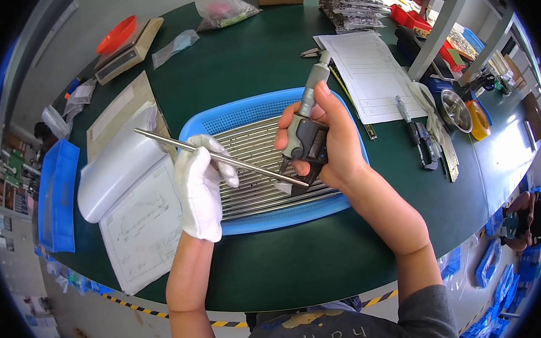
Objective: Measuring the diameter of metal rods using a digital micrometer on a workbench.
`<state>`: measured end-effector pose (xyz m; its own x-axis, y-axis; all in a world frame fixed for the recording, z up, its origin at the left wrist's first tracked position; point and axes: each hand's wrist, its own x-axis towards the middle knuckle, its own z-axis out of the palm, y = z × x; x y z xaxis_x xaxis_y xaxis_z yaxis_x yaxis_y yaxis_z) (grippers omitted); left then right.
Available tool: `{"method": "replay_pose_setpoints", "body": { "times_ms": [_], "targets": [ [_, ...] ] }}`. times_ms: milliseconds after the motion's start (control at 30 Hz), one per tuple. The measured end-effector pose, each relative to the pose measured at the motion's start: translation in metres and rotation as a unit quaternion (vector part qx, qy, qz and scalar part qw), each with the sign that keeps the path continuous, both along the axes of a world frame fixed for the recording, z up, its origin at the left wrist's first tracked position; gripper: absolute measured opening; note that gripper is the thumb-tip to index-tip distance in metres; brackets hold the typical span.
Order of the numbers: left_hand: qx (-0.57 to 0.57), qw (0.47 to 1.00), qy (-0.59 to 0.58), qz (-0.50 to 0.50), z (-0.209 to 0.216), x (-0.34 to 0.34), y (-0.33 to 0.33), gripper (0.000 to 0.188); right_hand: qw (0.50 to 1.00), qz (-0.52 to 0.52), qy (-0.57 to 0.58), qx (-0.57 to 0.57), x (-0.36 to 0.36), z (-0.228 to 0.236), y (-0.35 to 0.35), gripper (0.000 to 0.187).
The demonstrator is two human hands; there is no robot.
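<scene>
We are holding a slim metal rod (258, 169) at a slant above the blue basket (273, 221), which is sitting toward the near edge of the desk (288, 272). One end is pointing out past the basket, toward the desk's left edge; the other is slanting down beside the micrometer (305, 139). Judging by its bare, shiny surface, we are dealing with something stiff, fairly light for its length, and probably slippery; it is looking hard to break, though a scratch seems possible. Near the middle is seeming the best place for taking hold, since there the two ends are balancing and the tips are lying free. The micrometer is looking denser and more delicate, so we are favouring its frame as the place for gripping.

Our gloved left hand (199, 194) is carrying the rod, with the left fingers (226, 170) closing around it a little to the left of its middle and leaving no open gap. Our bare right hand (341, 144) is wrapping around the micrometer, the right fingers (327, 99) curling about its body and the thumb lying along the barrel. We cannot tell whether the rod's end is touching the measuring faces. Beneath both hands, many similar rods (250, 136) are lying side by side in the basket.
</scene>
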<state>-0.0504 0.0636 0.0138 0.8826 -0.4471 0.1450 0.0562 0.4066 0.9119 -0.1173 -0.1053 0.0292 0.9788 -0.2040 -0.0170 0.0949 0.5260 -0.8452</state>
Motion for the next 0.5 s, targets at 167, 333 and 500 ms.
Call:
{"method": "replay_pose_setpoints", "body": {
  "times_ms": [167,333,500],
  "targets": [
    [-0.007,1.0,0.01,0.01,0.0027,-0.0005,-0.001,0.017,1.0,-0.012,0.006,-0.005,-0.0008,0.0037,0.003,0.057],
    [0.0,1.0,0.009,0.003,0.0028,-0.0013,-0.002,0.015,1.0,-0.014,0.002,0.024,-0.0002,0.004,0.0033,0.058],
    [0.031,0.999,0.0,-0.008,0.0039,-0.0027,-0.0007,0.015,0.998,0.003,-0.029,0.053,0.0024,0.0019,0.0047,0.058]
  ]
}}
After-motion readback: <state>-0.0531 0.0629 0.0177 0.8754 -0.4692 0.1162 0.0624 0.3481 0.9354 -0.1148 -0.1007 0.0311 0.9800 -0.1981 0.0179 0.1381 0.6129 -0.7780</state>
